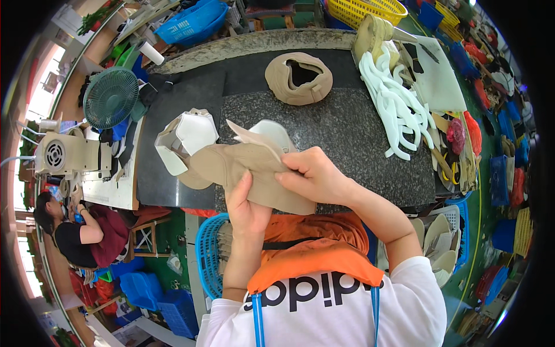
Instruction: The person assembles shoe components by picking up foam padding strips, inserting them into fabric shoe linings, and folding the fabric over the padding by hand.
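Note:
A beige fabric cap is between my hands, above the near side of the dark table. My left hand grips its lower part, thumb on top and fingers hidden underneath. At the cap's right, my right hand pinches the edge, where a pale flap stands up. Behind that flap a white curved piece shows. Just left of the cap lie white stiff panels, partly over beige fabric. Farther back, a second beige cap rests with its opening facing up.
White curved strips lie heaped at the right, beside a roll of tape and yellow-handled scissors. Blue baskets flank my lap. A green fan and a sewing machine stand left, near a seated co-worker.

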Available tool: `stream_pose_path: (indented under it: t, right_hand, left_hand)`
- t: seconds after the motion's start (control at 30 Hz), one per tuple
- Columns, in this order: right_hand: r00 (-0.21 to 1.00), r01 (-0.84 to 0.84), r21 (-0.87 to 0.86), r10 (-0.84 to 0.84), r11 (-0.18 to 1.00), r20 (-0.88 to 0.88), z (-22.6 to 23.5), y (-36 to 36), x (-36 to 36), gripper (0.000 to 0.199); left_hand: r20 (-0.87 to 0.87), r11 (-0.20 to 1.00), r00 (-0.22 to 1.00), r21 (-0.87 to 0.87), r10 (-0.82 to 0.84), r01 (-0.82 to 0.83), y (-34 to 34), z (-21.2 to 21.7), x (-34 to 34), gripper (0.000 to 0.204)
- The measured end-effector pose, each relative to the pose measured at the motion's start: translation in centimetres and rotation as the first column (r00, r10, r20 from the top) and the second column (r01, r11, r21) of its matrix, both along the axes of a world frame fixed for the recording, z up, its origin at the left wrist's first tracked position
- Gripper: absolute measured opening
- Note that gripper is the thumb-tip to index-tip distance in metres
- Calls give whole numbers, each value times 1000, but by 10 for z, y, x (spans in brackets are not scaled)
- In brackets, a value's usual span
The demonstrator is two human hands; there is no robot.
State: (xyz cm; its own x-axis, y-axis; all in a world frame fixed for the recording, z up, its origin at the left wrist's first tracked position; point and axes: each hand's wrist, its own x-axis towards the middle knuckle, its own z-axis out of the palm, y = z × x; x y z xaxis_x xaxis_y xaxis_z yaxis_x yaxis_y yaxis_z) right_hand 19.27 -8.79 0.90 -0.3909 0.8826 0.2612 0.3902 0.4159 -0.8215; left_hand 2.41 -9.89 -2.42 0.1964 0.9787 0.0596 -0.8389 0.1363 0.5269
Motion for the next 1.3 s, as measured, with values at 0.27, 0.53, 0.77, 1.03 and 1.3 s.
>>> stream_pose_path:
  t: [0.27, 0.53, 0.77, 1.03, 1.3]
  right_hand:
    - [990, 120, 93, -112, 988, -87, 0, -1, -1, 24]
    - [987, 158, 189, -159, 969, -6, 6, 5, 1, 22]
    - [943, -78, -389, -59, 918, -329, 11, 0, -3, 21]
    - [966, -257, -453, 246, 854, -84, -24, 0, 23, 37]
    - [912, 378, 242, -314, 893, -265, -33, -16, 29, 15]
  left_hand:
    - [-150, 996, 987, -48, 61, -69, 0, 10, 9, 55]
    - [-207, 993, 974, -56, 90, -104, 1, 14, 14, 54]
    - [-159, 992, 982, -77, -107, 95, 14, -1, -1, 61]
    - [-378, 999, 925, 15, 33, -30, 17, 8, -8, 58]
    - [-698, 698, -346, 307, 627, 647, 17, -43, -32, 76]
